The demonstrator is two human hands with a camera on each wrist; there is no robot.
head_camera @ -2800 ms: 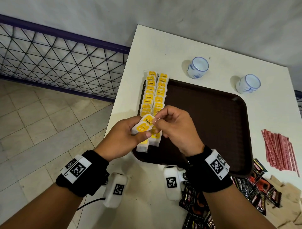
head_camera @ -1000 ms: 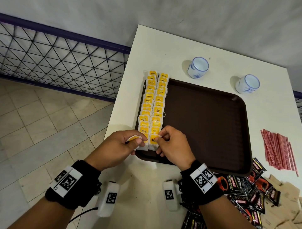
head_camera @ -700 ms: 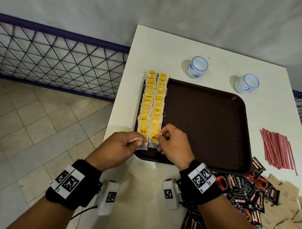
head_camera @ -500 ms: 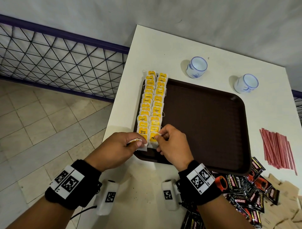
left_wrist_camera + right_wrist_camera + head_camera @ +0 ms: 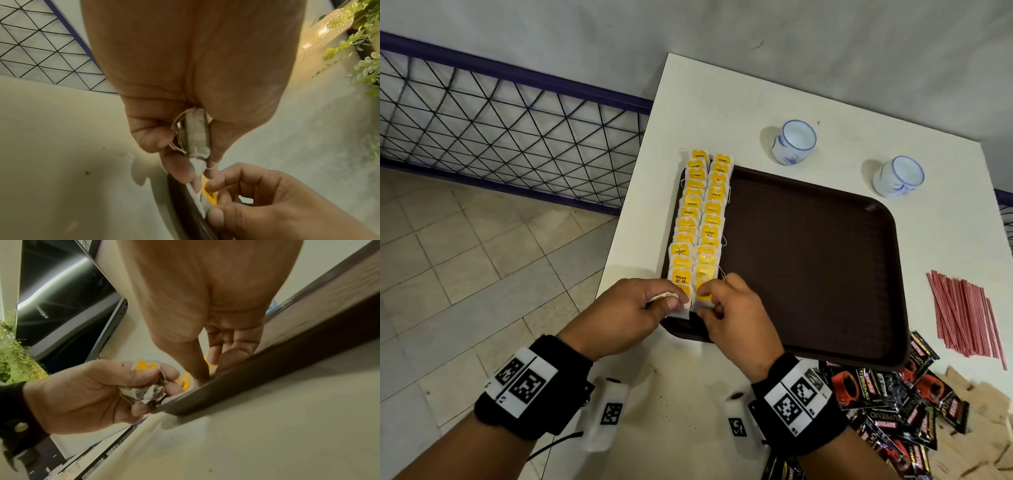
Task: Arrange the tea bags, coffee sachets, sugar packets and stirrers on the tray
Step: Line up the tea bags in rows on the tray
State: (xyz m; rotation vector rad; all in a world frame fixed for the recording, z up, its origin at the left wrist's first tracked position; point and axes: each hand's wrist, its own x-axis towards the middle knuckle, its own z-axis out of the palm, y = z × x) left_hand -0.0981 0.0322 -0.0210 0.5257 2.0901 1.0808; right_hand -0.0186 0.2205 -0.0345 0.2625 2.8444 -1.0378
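Note:
A dark brown tray (image 5: 825, 260) lies on the white table. Two rows of tea bags with yellow tags (image 5: 700, 219) run along its left edge. At the tray's near left corner my right hand (image 5: 705, 297) pinches the nearest tea bag of the right row (image 5: 703, 286) between thumb and forefinger. Beside it, my left hand (image 5: 674, 302) grips a small bunch of tea bags (image 5: 196, 138), whose strings hang out. From the right wrist view that bunch (image 5: 144, 392) sits just over the tray rim (image 5: 267, 369).
Two white-and-blue cups (image 5: 793, 141) (image 5: 899, 175) stand behind the tray. Red stirrers (image 5: 969, 315) lie to its right. Black coffee sachets (image 5: 887, 394) and brown sugar packets (image 5: 976, 421) are heaped at the near right. The table's left edge drops to a tiled floor.
Both hands came down from above the tray to its near left corner. The right hand brought a tea bag to the near end of the right row. Over the last second they hardly moved.

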